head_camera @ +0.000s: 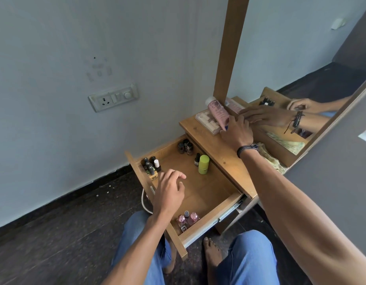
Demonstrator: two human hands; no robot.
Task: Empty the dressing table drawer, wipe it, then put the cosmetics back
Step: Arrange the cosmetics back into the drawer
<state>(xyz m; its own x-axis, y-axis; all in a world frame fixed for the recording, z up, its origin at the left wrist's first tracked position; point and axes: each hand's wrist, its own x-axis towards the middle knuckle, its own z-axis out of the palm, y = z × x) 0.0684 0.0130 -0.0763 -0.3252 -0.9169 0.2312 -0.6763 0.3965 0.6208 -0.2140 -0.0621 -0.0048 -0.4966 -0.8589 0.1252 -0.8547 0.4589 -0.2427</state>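
drawer [207, 190] is pulled fully out and is not yet empty. nail polish bottles [151, 165] stand in its far corner by the drawer front, and pink bottles [187, 220] in the near corner by the front. dark small bottles [185, 147] sit in the far back corner, with a green bottle [203, 164] and a dropper bottle [197, 159] upright along the back edge, under the table top [219, 155].

left hand [169, 190] hovers over the drawer floor just beside the nail polish, fingers loosely curled, holding nothing. right hand [236, 132] is at the back edge of the table top by the mirror [301, 75], fingers on the lower end of a pink tube [218, 112] that lies across a makeup palette [206, 123]. cannot tell whether it grips the tube or only presses it.

likely step: unloading, setting the tube down. the tube sits on a sloped perch, so it is better laid flat where it can't roll off the edge. next, the left hand should take the nail polish a few at a time, kept upright, since the bottles are packed tight and tip easily. keep space on the top for the rest.
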